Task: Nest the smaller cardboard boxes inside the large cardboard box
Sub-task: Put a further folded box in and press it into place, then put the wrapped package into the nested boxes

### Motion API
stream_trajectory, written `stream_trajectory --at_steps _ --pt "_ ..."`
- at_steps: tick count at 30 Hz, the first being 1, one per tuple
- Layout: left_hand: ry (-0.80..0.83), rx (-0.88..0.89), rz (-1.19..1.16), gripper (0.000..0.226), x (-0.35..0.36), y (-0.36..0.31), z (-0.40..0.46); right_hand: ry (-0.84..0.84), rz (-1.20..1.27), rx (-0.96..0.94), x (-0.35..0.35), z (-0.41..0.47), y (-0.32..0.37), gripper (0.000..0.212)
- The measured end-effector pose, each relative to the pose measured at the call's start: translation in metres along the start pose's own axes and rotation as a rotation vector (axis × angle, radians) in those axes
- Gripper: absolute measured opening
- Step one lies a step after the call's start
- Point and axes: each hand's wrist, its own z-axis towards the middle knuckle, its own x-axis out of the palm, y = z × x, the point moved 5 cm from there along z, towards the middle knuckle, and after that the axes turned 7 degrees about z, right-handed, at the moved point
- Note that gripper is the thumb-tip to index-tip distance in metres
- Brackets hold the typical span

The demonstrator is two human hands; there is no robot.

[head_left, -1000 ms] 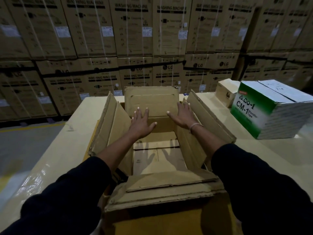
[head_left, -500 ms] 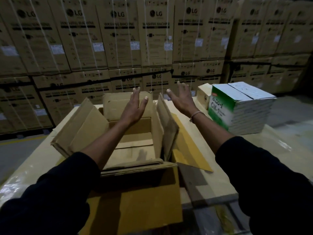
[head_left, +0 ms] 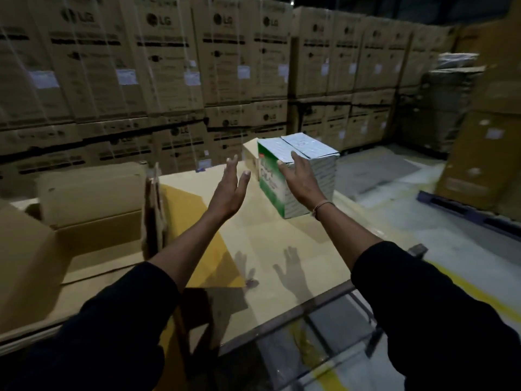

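Note:
The large brown cardboard box (head_left: 93, 221) stands open at the left, its flaps spread. A green-and-white box (head_left: 307, 156) sits farther right on the table, with a small pale box (head_left: 249, 156) tucked behind its left side. My left hand (head_left: 229, 190) is raised with straight fingers, palm facing right, short of the green-and-white box. My right hand (head_left: 300, 182) is also spread, in front of that box's near face; I cannot tell whether it touches. Neither hand holds anything.
The cream table (head_left: 282, 244) ends at a near edge below my arms. Stacked LG washing-machine cartons (head_left: 169, 66) form a wall behind. A tall brown carton (head_left: 485, 142) stands at the right, and the floor (head_left: 465, 258) has a yellow line.
My view has swung right. Both hands left the large box's inside, rose, and moved right toward the green-and-white box, staying spread throughout.

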Motion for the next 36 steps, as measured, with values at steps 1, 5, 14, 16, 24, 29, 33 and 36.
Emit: stream_trajectory --at_steps 1,5,14,16,24,29,33,36 --pt "0.008 -0.003 -0.019 0.068 0.014 -0.002 0.008 -0.008 -0.005 0.01 -0.01 0.005 -0.012 0.073" --pt "0.015 -0.015 -0.09 0.066 0.065 0.001 0.047 -0.041 -0.014 0.042 -0.042 0.035 -0.06 0.075" --pt "0.017 -0.068 -0.172 0.062 0.166 0.031 0.193 -0.011 -0.073 0.122 -0.078 0.156 -0.162 0.076" --pt "0.031 -0.067 -0.138 0.063 0.183 0.038 0.228 -0.025 -0.079 0.126 -0.085 0.193 -0.177 0.074" --pt "0.086 -0.167 -0.064 0.069 0.247 0.068 0.313 0.047 -0.133 0.159 -0.078 0.303 -0.249 0.081" --pt "0.073 -0.351 -0.067 0.066 0.278 0.087 0.358 0.21 -0.291 0.164 -0.068 0.373 -0.288 0.068" --pt "0.077 -0.508 -0.061 0.07 0.299 0.107 0.393 0.343 -0.393 0.178 -0.063 0.426 -0.321 0.07" --pt "0.075 -0.515 -0.076 0.078 0.309 0.118 0.408 0.458 -0.429 0.189 -0.058 0.46 -0.345 0.074"
